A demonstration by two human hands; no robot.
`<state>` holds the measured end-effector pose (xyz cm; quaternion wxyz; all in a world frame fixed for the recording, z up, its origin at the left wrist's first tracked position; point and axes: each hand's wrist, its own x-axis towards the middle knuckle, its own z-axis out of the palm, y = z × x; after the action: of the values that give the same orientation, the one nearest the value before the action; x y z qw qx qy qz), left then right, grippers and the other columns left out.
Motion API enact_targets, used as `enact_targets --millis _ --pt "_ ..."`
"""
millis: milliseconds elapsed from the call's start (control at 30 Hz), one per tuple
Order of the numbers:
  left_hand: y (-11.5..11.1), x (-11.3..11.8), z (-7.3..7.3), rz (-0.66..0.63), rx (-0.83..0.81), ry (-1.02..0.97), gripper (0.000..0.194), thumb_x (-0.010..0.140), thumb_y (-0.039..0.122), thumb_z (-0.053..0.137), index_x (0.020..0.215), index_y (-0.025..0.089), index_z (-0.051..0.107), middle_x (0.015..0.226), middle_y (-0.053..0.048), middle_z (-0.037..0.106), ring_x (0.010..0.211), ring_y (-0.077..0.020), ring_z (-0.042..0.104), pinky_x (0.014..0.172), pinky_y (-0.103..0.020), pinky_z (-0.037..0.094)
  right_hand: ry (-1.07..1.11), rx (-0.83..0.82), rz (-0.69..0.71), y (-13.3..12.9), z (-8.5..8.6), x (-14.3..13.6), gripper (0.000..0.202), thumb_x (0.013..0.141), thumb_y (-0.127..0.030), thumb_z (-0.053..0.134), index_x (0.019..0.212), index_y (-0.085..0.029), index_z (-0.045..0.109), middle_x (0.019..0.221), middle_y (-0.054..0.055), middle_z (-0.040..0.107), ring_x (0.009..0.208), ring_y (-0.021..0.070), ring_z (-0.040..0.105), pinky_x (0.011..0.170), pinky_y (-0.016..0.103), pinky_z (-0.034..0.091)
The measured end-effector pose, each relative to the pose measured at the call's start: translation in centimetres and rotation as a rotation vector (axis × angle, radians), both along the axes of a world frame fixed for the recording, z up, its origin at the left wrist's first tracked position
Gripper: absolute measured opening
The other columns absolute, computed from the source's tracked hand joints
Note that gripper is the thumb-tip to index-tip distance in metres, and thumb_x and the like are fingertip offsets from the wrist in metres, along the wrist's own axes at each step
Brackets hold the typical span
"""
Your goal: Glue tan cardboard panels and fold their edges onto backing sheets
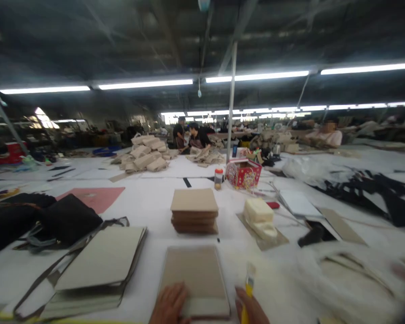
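Left hand: [170, 302] fingers slightly spread, pressed on the near-left part of the beige panel [194, 270]; grasping nothing.
Right hand: [253, 308] closed around the yellow handle of the flat paintbrush [249, 287], bristles up, just right of the panel.
Panel: flat on the table before the person, pale strip along its near edge.
Good practice: in my judgement, hold the panel down firmly – fingertips clear of the bristles' path – and keep strokes light and even out to the edges.
Worktable: [151, 204] white-covered; brown board stack [194, 202] beyond the panel, pale panel stack [101, 256] to the left, cream-coloured tub-like block [259, 215] to the right – contents unclear.
Room: large workshop, dark ceiling, tube lights [145, 84], co-workers [197, 138] beside fabric bundles [148, 153].
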<state>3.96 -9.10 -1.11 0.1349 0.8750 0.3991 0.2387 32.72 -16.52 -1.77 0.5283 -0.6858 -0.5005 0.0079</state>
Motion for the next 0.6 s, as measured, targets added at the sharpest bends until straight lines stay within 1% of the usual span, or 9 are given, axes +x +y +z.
enact_targets --millis 33,67,100,167,300,467,600 --pt "-0.7 -0.4 -0.1 -0.033 0.060 0.078 0.047 0.077 0.046 0.057 0.121 0.031 0.054 0.123 -0.008 0.056 0.113 -0.0289 0.051 0.095 -0.047 0.043 -0.020 -0.042 0.078 -1.2 -0.6 -0.3 0.028 0.077 -0.048 0.053 0.091 -0.026 0.065 0.092 0.005 0.067 0.089 0.0228 0.063 0.078 0.037 0.055" --pt "-1.2 -0.6 0.0 -0.052 0.113 0.141 0.047 0.080 0.042 0.054 0.124 0.026 0.052 0.126 -0.009 0.054 0.115 -0.0284 0.049 0.097 -0.048 0.040 -0.102 -0.039 0.159 -2.1 -1.0 -0.6 0.028 0.080 -0.042 0.049 0.093 -0.022 0.064 0.092 0.007 0.068 0.089 0.0231 0.064 0.080 0.039 0.054" --pt "-1.5 -0.7 0.1 -0.084 0.137 0.193 0.048 0.081 0.040 0.053 0.126 0.023 0.050 0.127 -0.010 0.053 0.115 -0.0279 0.048 0.097 -0.047 0.039 -0.168 -0.059 0.194 -2.7 -1.3 -0.8 0.028 0.083 -0.037 0.047 0.098 -0.020 0.063 0.096 0.008 0.067 0.092 0.0227 0.063 0.083 0.040 0.053" --pt "-1.6 -0.8 0.6 -0.092 0.162 0.237 0.047 0.082 0.041 0.051 0.125 0.019 0.050 0.127 -0.011 0.053 0.112 -0.0277 0.048 0.096 -0.046 0.039 -0.249 -0.077 0.206 -3.0 -1.5 -1.0 0.026 0.086 -0.031 0.045 0.102 -0.017 0.059 0.100 0.010 0.066 0.093 0.0214 0.061 0.084 0.039 0.051" --pt "-1.6 -0.7 1.2 -0.092 0.204 0.247 0.046 0.084 0.042 0.050 0.123 0.018 0.050 0.125 -0.011 0.053 0.111 -0.0271 0.047 0.094 -0.043 0.038 -0.338 -0.083 0.224 -2.7 -1.1 -1.2 0.023 0.088 -0.024 0.045 0.106 -0.016 0.056 0.102 0.010 0.065 0.094 0.0197 0.059 0.084 0.035 0.050" --pt "-1.8 -0.7 0.5 -0.073 0.234 0.235 0.045 0.084 0.043 0.049 0.122 0.018 0.051 0.124 -0.011 0.054 0.112 -0.0263 0.048 0.095 -0.042 0.038 -0.414 -0.101 0.231 -3.3 -0.7 -1.5 0.023 0.088 -0.019 0.044 0.106 -0.014 0.055 0.100 0.011 0.064 0.091 0.0189 0.057 0.082 0.032 0.047" --pt "-1.2 -1.0 0.0 -0.089 0.216 0.234 0.047 0.082 0.047 0.050 0.119 0.018 0.055 0.123 -0.010 0.056 0.110 -0.0262 0.051 0.095 -0.042 0.041 -0.488 -0.188 0.205 -3.8 0.3 -0.6 0.022 0.086 -0.021 0.048 0.106 -0.016 0.055 0.101 0.010 0.062 0.089 0.0182 0.055 0.083 0.032 0.044"
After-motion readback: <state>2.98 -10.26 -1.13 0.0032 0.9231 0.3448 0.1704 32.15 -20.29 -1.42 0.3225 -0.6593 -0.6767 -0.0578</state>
